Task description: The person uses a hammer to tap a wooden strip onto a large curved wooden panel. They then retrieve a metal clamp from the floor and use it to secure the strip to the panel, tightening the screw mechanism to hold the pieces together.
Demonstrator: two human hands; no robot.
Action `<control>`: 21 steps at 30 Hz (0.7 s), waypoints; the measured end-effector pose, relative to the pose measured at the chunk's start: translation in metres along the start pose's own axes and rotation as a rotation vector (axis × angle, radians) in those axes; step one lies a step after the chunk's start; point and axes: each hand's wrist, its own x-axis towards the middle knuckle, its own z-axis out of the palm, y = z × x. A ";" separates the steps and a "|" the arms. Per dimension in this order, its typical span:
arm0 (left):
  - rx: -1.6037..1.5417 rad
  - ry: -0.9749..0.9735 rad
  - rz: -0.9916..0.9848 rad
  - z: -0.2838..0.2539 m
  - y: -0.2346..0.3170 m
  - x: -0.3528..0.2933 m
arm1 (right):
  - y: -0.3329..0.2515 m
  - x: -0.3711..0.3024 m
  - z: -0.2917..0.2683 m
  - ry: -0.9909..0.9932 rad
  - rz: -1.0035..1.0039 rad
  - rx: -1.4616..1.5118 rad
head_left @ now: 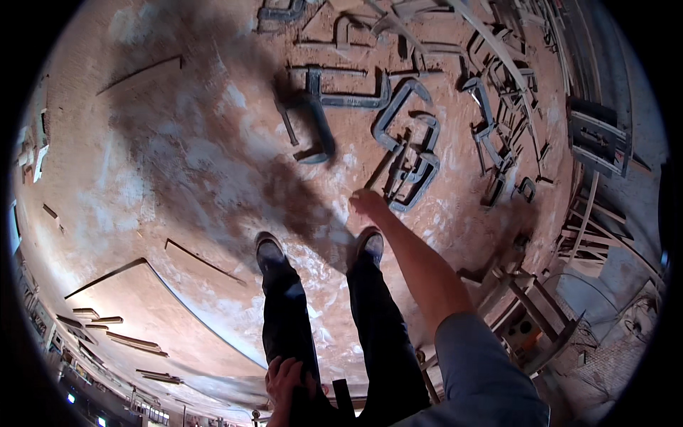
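My right hand (368,203) reaches down to the dusty floor, its fingers closed at the lower end of a dark rod that runs up to a C-clamp (388,114). Just right of that hand, more grey C-clamps (425,173) lie overlapping. My left hand (286,378) rests on my left leg near the lower edge, fingers spread and holding nothing. Farther out on the floor are a wide C-clamp (348,99) lying sideways and a dark C-clamp (324,132) beside it. Exactly how my right fingers wrap the rod is hard to see.
Several more clamps (484,107) and wood strips are heaped at the far right. A dark metal box-like piece (601,135) stands beyond them. A wooden frame (537,313) stands right of my arm. A large flat panel (149,306) and loose wood strips (135,344) lie left.
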 end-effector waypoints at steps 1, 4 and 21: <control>-0.026 0.076 0.050 -0.014 0.011 -0.004 | -0.005 0.005 -0.004 0.019 0.025 -0.006; 0.007 0.096 0.075 0.011 -0.014 -0.013 | 0.003 0.007 -0.002 0.134 -0.017 -0.044; -0.080 0.181 0.337 -0.045 0.041 0.012 | 0.051 0.046 -0.044 0.916 0.514 -0.017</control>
